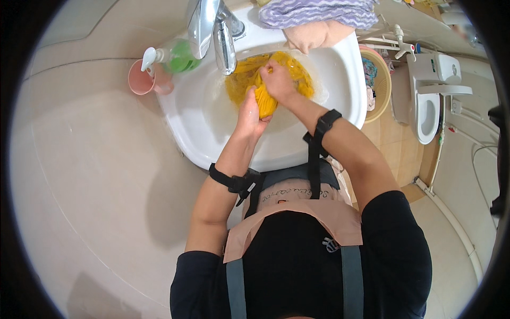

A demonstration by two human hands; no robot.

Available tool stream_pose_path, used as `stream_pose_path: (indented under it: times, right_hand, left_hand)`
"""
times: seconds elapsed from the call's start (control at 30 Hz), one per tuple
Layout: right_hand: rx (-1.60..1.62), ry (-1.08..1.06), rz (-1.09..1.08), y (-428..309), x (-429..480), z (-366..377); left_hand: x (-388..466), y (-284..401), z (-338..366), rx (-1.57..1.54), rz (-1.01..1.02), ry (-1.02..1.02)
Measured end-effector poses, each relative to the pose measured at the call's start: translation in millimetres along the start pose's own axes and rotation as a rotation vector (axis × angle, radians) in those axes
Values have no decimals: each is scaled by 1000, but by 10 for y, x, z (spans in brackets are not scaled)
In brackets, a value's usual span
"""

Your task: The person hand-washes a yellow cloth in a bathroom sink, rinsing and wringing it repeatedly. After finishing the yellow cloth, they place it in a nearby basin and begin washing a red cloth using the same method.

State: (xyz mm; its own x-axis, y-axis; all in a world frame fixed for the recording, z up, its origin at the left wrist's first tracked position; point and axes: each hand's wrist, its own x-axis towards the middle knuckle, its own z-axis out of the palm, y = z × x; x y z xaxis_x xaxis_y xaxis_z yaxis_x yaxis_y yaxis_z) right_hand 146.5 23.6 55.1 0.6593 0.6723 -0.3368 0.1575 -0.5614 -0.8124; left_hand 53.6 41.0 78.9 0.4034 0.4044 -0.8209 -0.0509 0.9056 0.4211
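Soaked yellow fabric (297, 69) lies bunched in the water of a white washbasin (279, 153). Some pale foam edges the fabric. My left hand (251, 111) cups a gathered, pleated fold of it from the near left side. Over the same bunch, my right hand (277, 79) is curled into a fist, gripping the cloth. The two hands are close together, with the fold between them. Part of the fabric is under the water and beneath my hands.
A chrome faucet (225, 48) overhangs the basin's far left. Beside it are a green soap pump bottle (181, 56) and a pink cup (140, 81). A purple-and-white towel (314, 14) and a peach cloth (314, 36) rest at the back right. Rightward stand a yellow laundry tub (383, 91) and a toilet (428, 115).
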Motion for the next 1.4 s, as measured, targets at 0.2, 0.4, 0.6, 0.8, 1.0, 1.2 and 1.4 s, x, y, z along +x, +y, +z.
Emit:
stream_pose_path:
  times: [0.2,0.4,0.6,0.8,1.0,1.2,1.4]
  right_hand:
    - [252,-266,-73,350,292,-254]
    - [-534,-106,-53,392,10,-371]
    - [-221,-398,-46,287,-188,6]
    - [74,-448,-179,-78,-536,104]
    - [-490,-348,-76,-80,-99,-289]
    - [-719,-136,113,347,215,-726]
    - [-1025,-476,-125,322,5,-268]
  left_hand:
    - [98,480,-379,-315,178,-60]
    - [428,463,-1024,348,345,580]
    - [716,-81,-904,153,104,150]
    - [527,10,-790,25,31,-147]
    - [194,89,-701,-31,89,-110]
    - [6,292,-974,675,149,270]
    - [218,24,-937,571,81,266]
